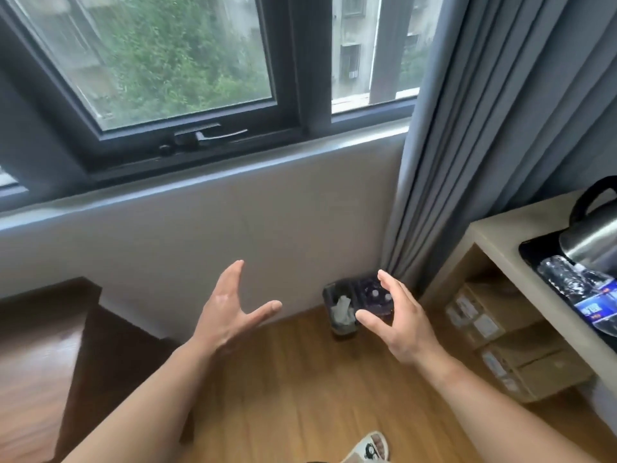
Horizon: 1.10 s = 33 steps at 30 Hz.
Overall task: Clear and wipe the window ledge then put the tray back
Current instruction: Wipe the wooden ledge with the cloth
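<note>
The grey window ledge (200,186) runs below the dark-framed window (173,61) and nothing stands on it. My left hand (230,309) hovers in front of the wall under the ledge, fingers straight and spread, holding nothing. My right hand (397,324) floats to its right with fingers loosely bent and nothing in it, partly covering a bin on the floor. The black tray (531,255) lies on a beige shelf unit (490,228) at the right edge, carrying a steel kettle (591,238) and plastic water bottles (581,289).
A dark two-part bin (339,310) with crumpled paper stands on the wooden floor by the wall. Grey curtains (484,128) hang at the right. Cardboard boxes (507,342) fill the shelf below. A dark wooden platform (50,329) is at left, a slipper (370,449) at the bottom.
</note>
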Each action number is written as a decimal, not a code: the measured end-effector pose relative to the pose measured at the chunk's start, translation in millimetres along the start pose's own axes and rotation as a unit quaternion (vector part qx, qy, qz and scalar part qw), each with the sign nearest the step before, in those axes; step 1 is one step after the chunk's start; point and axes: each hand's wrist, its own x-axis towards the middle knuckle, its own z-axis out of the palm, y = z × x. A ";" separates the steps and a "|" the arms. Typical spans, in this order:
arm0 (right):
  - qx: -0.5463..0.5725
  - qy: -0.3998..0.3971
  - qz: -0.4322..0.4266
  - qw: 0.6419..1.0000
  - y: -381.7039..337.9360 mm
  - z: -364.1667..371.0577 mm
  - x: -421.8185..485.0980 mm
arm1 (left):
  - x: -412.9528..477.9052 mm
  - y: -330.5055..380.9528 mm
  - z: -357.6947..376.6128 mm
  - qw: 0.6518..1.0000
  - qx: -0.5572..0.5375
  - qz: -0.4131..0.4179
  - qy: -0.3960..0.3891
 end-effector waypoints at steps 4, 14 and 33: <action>-0.011 -0.032 -0.034 0.999 -45.5 57.7 -26.6 | -54.6 -63.0 -37.8 0.999 -0.012 -0.017 0.024; -0.034 -0.167 -0.134 0.976 -167.7 199.2 -80.7 | -199.5 -204.4 -126.1 0.983 -0.052 -0.128 0.123; -0.071 -0.399 -0.306 0.861 -353.6 417.4 -142.2 | -408.2 -353.3 -219.7 0.889 -0.086 -0.343 0.292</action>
